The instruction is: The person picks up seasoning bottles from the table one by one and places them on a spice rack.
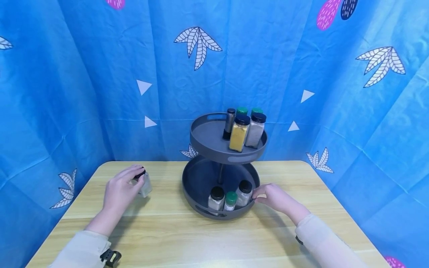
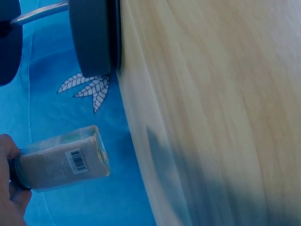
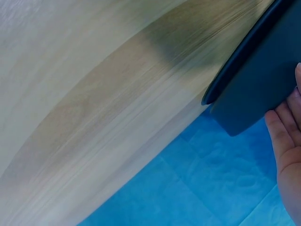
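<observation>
My left hand (image 1: pixel 122 188) pinches a square clear spice jar (image 1: pixel 145 186) by its black lid, tilted and held above the left part of the table. In the left wrist view the jar (image 2: pixel 63 160) shows a pale powder and a barcode label. Toward the middle stands a dark grey two-tier round rack (image 1: pixel 191 199). My right hand (image 1: pixel 276 201) touches the right side of its lower tier; in the right wrist view the fingers (image 3: pixel 281 134) lie fairly straight against the outer wall. The lower tier bears two black-lidded jars (image 1: pixel 216 199) and a smaller green-lidded jar (image 1: pixel 231 200).
On the upper tier (image 1: pixel 207 130) stand a yellow-filled jar (image 1: pixel 239 134), a grey-white jar (image 1: pixel 255 130), a slim dark bottle (image 1: pixel 229 123) and two green-lidded containers (image 1: pixel 242 111). The wooden table (image 1: pixel 201 242) ends at a blue patterned curtain (image 1: pixel 167 85).
</observation>
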`<state>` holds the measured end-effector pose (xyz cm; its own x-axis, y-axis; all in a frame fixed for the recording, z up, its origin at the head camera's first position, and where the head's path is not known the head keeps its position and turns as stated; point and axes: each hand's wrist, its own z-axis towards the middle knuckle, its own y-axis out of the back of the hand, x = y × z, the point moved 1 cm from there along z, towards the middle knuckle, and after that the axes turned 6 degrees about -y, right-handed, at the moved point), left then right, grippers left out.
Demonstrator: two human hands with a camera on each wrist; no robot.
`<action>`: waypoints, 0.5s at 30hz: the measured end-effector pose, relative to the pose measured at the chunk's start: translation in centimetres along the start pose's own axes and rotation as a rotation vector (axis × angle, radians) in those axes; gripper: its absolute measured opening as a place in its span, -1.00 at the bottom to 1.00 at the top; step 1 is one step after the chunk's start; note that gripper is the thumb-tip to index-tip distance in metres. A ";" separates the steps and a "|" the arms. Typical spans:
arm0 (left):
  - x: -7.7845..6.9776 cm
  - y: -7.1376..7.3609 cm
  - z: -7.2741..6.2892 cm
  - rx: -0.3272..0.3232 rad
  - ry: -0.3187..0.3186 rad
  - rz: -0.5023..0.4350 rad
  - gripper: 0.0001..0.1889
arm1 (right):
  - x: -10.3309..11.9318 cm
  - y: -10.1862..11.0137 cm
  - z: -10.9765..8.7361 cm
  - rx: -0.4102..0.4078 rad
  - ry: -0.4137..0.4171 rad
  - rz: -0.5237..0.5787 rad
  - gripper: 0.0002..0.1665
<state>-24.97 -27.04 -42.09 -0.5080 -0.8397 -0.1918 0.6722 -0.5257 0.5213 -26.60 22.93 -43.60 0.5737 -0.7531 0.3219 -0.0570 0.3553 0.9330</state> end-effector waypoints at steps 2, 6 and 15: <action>-0.3 0.0 0.1 0.003 -0.001 -0.009 -0.73 | 0.0 0.1 0.0 0.000 0.003 0.005 -0.81; -1.0 0.0 0.3 0.008 -0.007 -0.034 -0.73 | 0.2 0.3 0.0 0.004 0.008 0.017 -0.81; -2.0 -0.4 0.3 0.006 -0.020 -0.056 -0.74 | 0.1 0.3 0.0 0.009 0.009 0.012 -0.81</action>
<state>-24.41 -25.06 -41.68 -0.5559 -0.8058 -0.2042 0.6387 -0.5713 0.5154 -26.58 22.91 -43.30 0.5804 -0.7438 0.3316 -0.0710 0.3595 0.9305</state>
